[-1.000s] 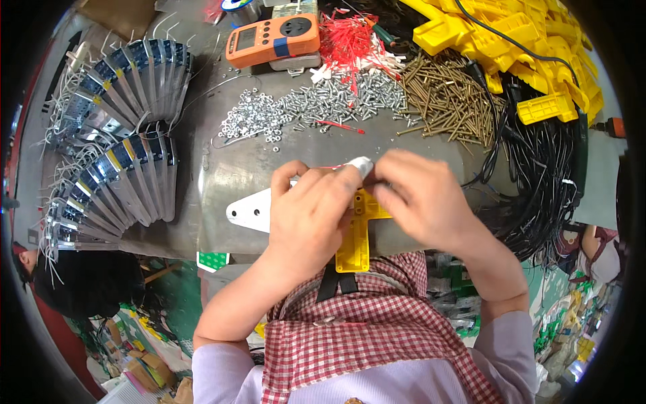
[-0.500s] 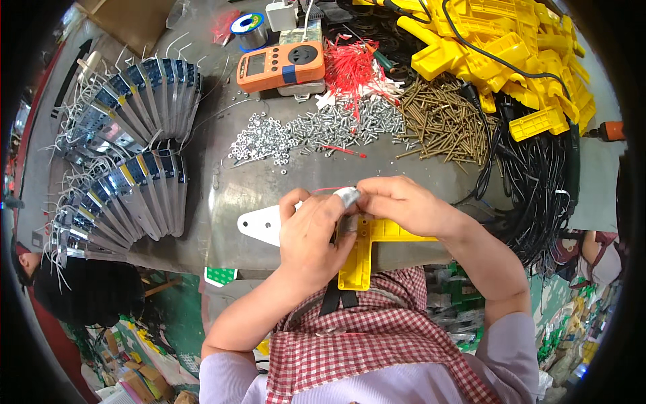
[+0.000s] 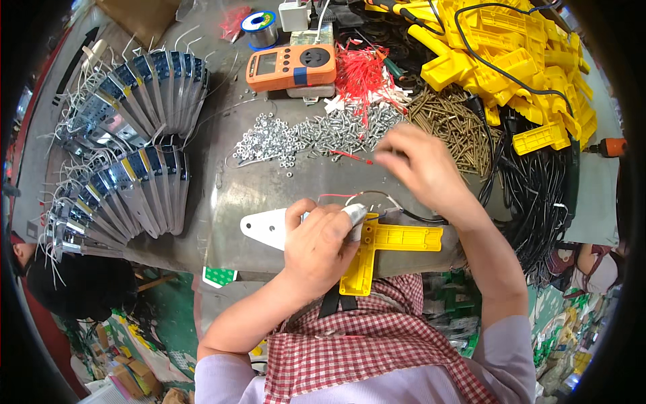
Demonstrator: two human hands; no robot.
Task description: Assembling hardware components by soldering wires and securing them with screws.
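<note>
My left hand [image 3: 317, 246] is closed over the wide end of a white tapered plate [image 3: 262, 229] with holes in it. A silvery wrap [image 3: 354, 214] covers one fingertip. Against that hand lies an open yellow plastic T-shaped handle shell [image 3: 404, 238], its ribbed inside facing up. A black cable [image 3: 420, 217] runs to the shell and splits into thin wires near the fingertips; a red wire [image 3: 333, 195] shows beyond them. My right hand [image 3: 424, 165] is raised off the shell, near the screw piles. Its fingers are curled but blurred, and nothing shows clearly between them.
Beyond my hands lie piles of nuts [image 3: 266, 141], silver screws [image 3: 343, 131] and brass-coloured screws [image 3: 447, 121]. An orange meter [image 3: 291, 67], solder spool [image 3: 260, 30] and red ties [image 3: 363, 71] sit behind. Metal plates with wires [image 3: 145, 182] fan out left; yellow shells [image 3: 511, 60] and black cables [image 3: 531, 195] crowd the right.
My right hand has let go of the wires by the left fingertips and moved up and right toward the screws. The black cable and handle shell are now uncovered. My left hand keeps its hold.
</note>
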